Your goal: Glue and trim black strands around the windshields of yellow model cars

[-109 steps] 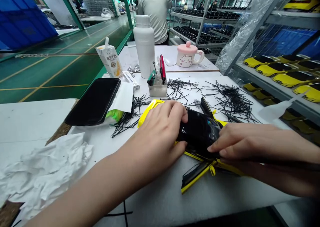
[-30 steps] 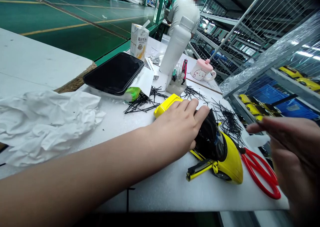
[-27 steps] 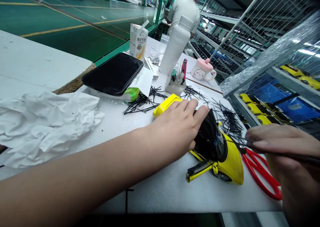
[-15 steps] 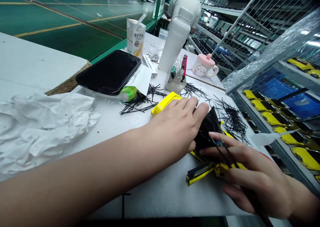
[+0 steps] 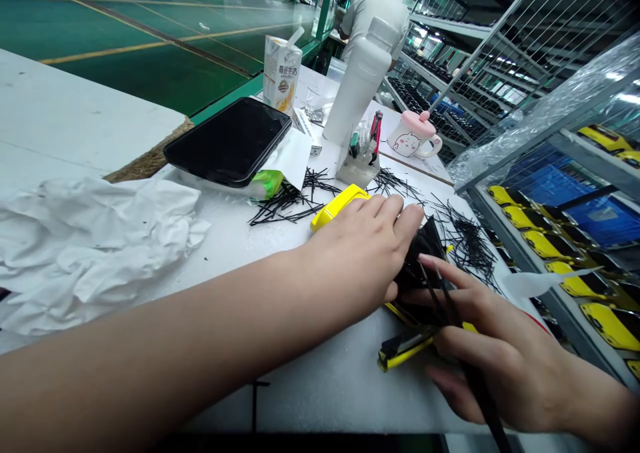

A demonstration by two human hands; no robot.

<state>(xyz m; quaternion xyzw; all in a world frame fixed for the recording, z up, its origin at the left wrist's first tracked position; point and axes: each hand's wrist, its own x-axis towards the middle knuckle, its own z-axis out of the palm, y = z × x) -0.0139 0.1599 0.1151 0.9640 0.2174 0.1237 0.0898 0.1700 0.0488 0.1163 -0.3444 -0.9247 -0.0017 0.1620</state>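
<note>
A yellow toy car body [image 5: 340, 206] with a black window insert [image 5: 423, 263] lies on the white table [image 5: 320, 380]. My left hand [image 5: 363, 253] rests on top of it, fingers wrapped over the roof, holding it down. My right hand [image 5: 493, 353] comes in from the right and pinches thin black sticks [image 5: 445, 300] between its fingers, their tips against the black insert. An open yellow door [image 5: 403, 350] sticks out at the front.
Loose black sticks [image 5: 465, 236] litter the table. A black tray [image 5: 227, 140], milk carton [image 5: 281, 73], white bottle [image 5: 357, 83], tool holder [image 5: 363, 160] and pink mug [image 5: 413, 136] stand behind. Crumpled white paper [image 5: 95, 240] lies left. Shelves with yellow cars [image 5: 555, 253] run along the right. A person stands far back.
My right hand came back from the right with black sticks and now lies on the car, covering the red scissors. My left hand has stayed on the car roof.
</note>
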